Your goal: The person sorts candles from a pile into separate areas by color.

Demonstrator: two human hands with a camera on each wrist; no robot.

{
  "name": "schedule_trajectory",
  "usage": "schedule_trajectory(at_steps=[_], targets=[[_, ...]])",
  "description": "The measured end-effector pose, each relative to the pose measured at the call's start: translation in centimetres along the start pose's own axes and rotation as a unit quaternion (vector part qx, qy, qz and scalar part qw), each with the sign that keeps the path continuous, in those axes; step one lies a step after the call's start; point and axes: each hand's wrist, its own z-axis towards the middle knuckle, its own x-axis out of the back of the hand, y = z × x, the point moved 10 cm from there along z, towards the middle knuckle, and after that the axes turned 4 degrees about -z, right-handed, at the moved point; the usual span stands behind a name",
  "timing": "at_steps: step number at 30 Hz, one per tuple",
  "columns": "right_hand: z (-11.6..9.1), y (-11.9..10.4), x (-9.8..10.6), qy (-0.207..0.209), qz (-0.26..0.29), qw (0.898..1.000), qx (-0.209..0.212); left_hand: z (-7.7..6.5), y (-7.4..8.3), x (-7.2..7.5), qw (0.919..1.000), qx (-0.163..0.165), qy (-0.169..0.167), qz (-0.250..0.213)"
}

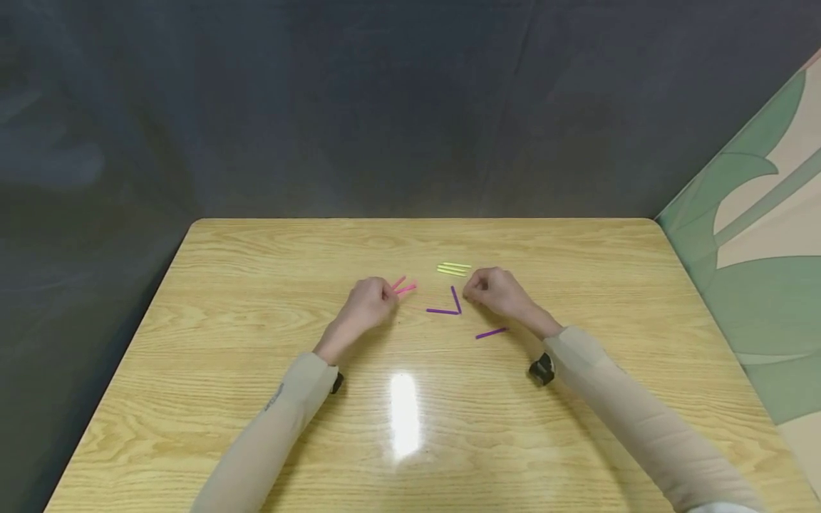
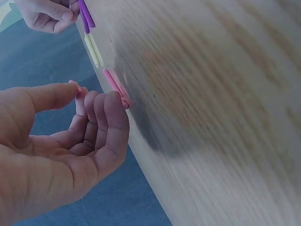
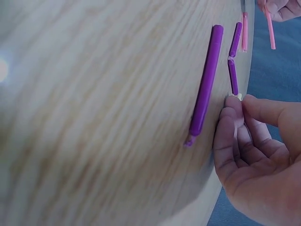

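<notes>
My left hand (image 1: pixel 372 299) pinches a thin pink stick (image 3: pixel 271 30) between thumb and forefinger, just above the table. Under its fingertips, more pink sticks (image 1: pixel 406 288) lie on the wood. My right hand (image 1: pixel 497 291) has curled fingers with the thumb tip against the forefinger; I see nothing between them. Beside it, two purple sticks (image 1: pixel 442 311) meet at their ends in a V. A third purple stick (image 1: pixel 491 333) lies apart, nearer me. Just beyond the right fingertips is a row of yellow sticks (image 1: pixel 452 270), mostly hidden by fingers in the right wrist view.
The wooden table (image 1: pixel 288 299) ends at a dark hanging cloth (image 1: pixel 385 107) at the back. Along the right side runs a green and beige patterned panel (image 1: pixel 757 285). A bright light reflection shows on the tabletop near me.
</notes>
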Motion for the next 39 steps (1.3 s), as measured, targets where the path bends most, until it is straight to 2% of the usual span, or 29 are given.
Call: schedule_trajectory(at_steps=[7, 18, 24, 33, 39], targets=[[-0.1, -0.1, 0.1, 0.002, -0.004, 1.000, 0.001, 0.1, -1.0, 0.9, 0.9991, 0.037, 0.010, -0.019], [-0.3, -0.2, -0.1, -0.005, 0.000, 1.000, 0.005, 0.7, -2.9, 1.1, 0.9980, 0.058, 0.012, -0.020], [-0.4, -0.2, 0.0, -0.003, 0.004, 1.000, 0.002, 1.1, -3.1, 1.1, 0.9984, 0.050, 0.014, -0.020], [-0.4, -0.1, -0.2, -0.001, 0.011, 1.000, 0.005, 1.4, -3.4, 1.2, 0.9982, 0.057, 0.014, -0.013], [-0.3, 0.0, -0.3, -0.016, 0.007, 1.000, 0.001, 1.7, -3.5, 0.9, 0.9964, 0.084, -0.012, 0.007]])
